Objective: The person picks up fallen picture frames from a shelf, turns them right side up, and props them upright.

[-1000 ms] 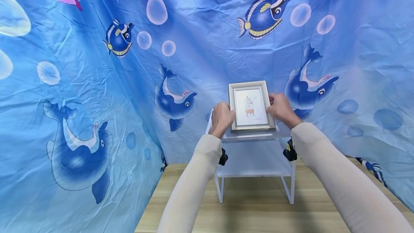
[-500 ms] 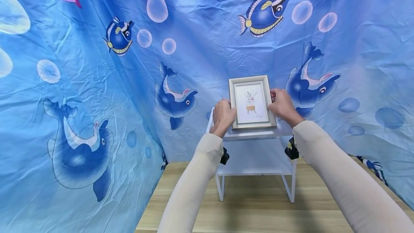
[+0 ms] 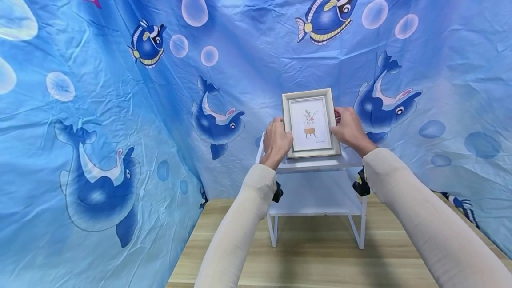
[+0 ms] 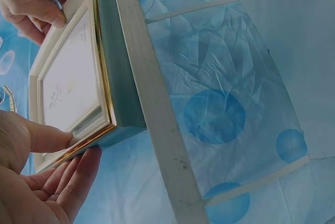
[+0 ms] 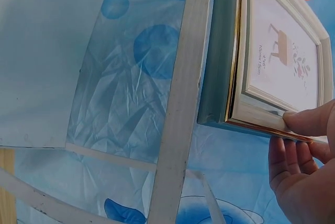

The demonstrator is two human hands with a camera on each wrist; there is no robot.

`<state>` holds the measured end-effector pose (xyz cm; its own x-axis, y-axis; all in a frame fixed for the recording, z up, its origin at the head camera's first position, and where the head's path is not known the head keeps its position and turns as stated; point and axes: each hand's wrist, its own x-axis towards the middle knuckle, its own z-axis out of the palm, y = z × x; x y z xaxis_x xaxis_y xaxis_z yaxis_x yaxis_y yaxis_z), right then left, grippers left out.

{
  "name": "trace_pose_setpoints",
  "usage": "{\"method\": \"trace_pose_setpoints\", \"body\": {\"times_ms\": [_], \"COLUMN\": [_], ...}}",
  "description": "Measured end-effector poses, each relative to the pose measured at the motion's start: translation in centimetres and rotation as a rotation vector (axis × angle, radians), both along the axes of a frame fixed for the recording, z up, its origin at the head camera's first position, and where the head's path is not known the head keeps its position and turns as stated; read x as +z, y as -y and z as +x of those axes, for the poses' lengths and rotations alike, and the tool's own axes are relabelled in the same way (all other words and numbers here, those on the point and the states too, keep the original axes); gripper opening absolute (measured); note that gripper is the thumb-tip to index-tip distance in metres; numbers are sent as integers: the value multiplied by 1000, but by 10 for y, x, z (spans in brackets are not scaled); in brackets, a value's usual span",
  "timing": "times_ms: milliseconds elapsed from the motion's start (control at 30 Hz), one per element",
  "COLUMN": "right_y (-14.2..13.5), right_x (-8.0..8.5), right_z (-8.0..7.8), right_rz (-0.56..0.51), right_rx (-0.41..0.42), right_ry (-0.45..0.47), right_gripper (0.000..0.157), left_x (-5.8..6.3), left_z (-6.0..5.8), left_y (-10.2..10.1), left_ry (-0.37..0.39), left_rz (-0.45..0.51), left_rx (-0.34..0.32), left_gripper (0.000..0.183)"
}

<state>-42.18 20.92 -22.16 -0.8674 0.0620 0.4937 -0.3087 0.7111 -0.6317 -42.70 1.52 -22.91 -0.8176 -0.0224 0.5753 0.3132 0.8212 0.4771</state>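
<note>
A cream picture frame [image 3: 311, 121] with a plant-in-a-pot print leans back at a tilt, its lower edge at the top of a small white rack [image 3: 320, 164]. My left hand [image 3: 277, 142] pinches the frame's left side. On the opposite side my right hand [image 3: 350, 130] holds it the same way. In the left wrist view the left thumb [image 4: 49, 137] lies on the front border and the fingers curl behind. The right wrist view shows the right hand [image 5: 309, 156] with its thumb on the front and fingertips at the back edge. The frame's outer sides are blue-green with a gold line.
The white rack has a lower shelf [image 3: 314, 197] and thin metal legs. It stands on a wood-pattern surface [image 3: 320, 263]. A blue curtain [image 3: 248, 57] printed with fish and dolphins hangs behind it and along the left side.
The picture frame has tipped up more upright, its top edge rising in the head view. Both hands have risen slightly with it and keep their hold on its sides.
</note>
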Motion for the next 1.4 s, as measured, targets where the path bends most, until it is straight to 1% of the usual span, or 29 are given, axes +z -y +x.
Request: {"method": "trace_pose_setpoints", "body": {"times_ms": [100,300,600,833,1067,1267,1400], "right_y": [0,1,2,4,4,4,3], "right_x": [0,-1,-2,-2,-3,-2,-2], "right_z": [0,0,0,2,2,3,3], "right_rz": [-1,9,-3,-16,-26,-49,-59], "right_rx": [-8,-16,-32,-41,-26,-41,-37], "right_ry": [-11,-56,-112,-123,-178,-145,-145], "right_gripper": [57,59,57,56,53,52,52], "left_x": [1,3,4,3,1,2,3], "left_z": [1,1,1,0,0,2,2], "left_y": [0,0,0,0,1,0,0], "left_ry": [-3,-19,-66,-61,-63,-52,-46], "left_rz": [-19,-39,-4,37,52,65,68], "left_rx": [-6,-8,-15,-24,-47,-62,-68], "left_gripper": [41,42,39,40,41,38,36]}}
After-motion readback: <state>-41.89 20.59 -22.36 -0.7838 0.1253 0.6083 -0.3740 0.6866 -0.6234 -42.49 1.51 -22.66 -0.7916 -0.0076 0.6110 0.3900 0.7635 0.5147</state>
